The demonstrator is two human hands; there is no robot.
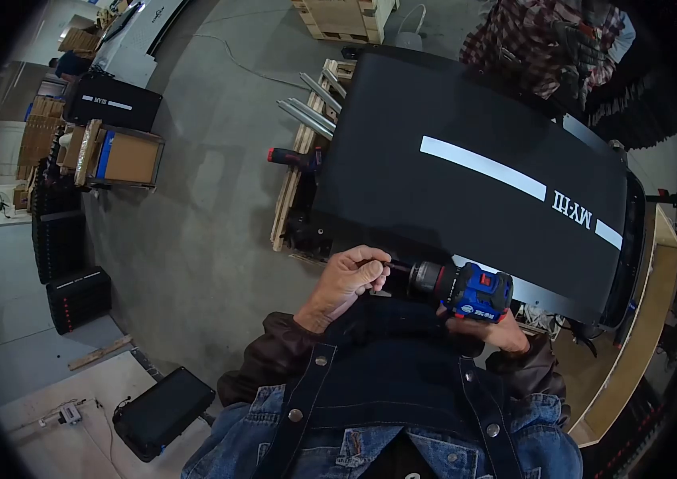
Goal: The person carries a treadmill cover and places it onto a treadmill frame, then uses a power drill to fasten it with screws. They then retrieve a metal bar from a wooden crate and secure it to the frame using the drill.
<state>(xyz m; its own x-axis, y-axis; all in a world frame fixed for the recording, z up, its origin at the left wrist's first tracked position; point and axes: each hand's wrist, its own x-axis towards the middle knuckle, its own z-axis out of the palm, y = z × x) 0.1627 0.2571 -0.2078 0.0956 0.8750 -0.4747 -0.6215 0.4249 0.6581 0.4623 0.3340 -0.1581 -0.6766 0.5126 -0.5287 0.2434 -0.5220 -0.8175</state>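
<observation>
My right hand [507,332] grips the drill [474,294] by the near long edge of the black cover [402,168]; its nose points left, where my left hand [345,283] pinches the bit [400,267].

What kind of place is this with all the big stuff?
It's probably a workshop or a small factory. Someone's right hand is holding a power drill, there's a wooden crate, and a big black striped unit sits beside them.
</observation>
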